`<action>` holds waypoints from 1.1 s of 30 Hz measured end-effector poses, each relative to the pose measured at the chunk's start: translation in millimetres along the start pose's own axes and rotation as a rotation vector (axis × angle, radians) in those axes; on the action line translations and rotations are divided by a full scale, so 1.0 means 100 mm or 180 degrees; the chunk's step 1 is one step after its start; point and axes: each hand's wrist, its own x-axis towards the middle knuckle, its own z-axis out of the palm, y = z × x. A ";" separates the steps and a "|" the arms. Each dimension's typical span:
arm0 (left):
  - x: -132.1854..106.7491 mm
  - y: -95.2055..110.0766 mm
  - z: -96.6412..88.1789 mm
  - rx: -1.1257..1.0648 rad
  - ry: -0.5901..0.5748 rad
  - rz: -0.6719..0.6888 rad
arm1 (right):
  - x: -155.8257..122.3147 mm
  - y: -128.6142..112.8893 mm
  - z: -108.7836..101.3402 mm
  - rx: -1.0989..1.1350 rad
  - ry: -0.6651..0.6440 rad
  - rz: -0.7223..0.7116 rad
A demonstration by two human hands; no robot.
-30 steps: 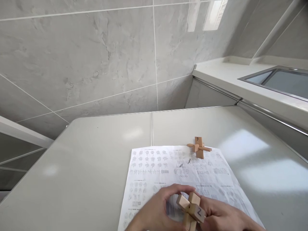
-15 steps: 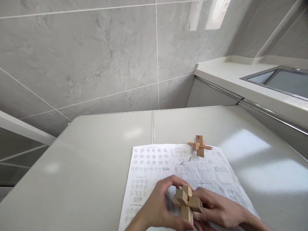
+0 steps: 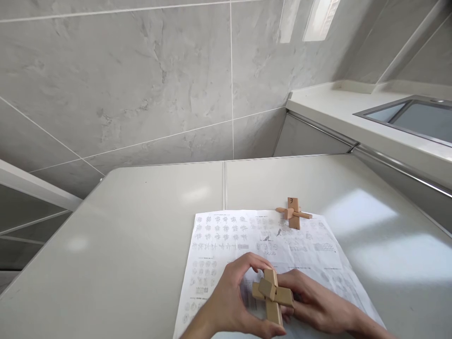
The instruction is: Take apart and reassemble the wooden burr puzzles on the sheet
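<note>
Left hand (image 3: 229,299) curved wide, thumb and fingers gripping puzzle (image 3: 271,294) at near and far ends. Right hand (image 3: 322,305) closed on puzzle's right side; some fingertips hidden, exact hold hard to tell. Puzzle above printed sheet (image 3: 219,254). Wooden cross (image 3: 293,214) straddling sheet's far edge, on table (image 3: 123,245). Tiled wall (image 3: 134,84) beyond.

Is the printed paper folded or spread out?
Spread: the paper lies open on the table, its printed drawings showing in rows; the left hand and right hand hide part.
</note>
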 end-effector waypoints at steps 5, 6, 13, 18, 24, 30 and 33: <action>-0.01 -0.01 0.00 0.0055 0.0091 0.0095 | -0.01 0.03 0.03 -0.0133 0.0132 0.0014; -0.02 -0.01 0.00 0.0069 0.0105 0.0102 | -0.02 0.04 0.04 -0.0145 0.0157 0.0013; -0.03 -0.04 -0.01 0.0190 0.0197 0.0078 | -0.03 0.08 0.05 -0.0136 0.0220 -0.0039; -0.03 -0.09 0.00 0.0146 0.0237 0.0107 | -0.02 0.11 0.05 -0.0222 0.0272 -0.0030; -0.05 -0.11 0.00 0.0137 0.0303 0.0149 | -0.02 0.11 0.08 -0.0317 0.0358 0.0117; -0.06 -0.09 0.07 0.0288 0.0480 0.0225 | -0.02 0.24 0.12 -0.0744 0.0773 -0.0022; -0.06 -0.10 0.13 0.0201 0.0712 0.0214 | 0.00 0.32 0.16 -0.0871 0.1093 -0.0219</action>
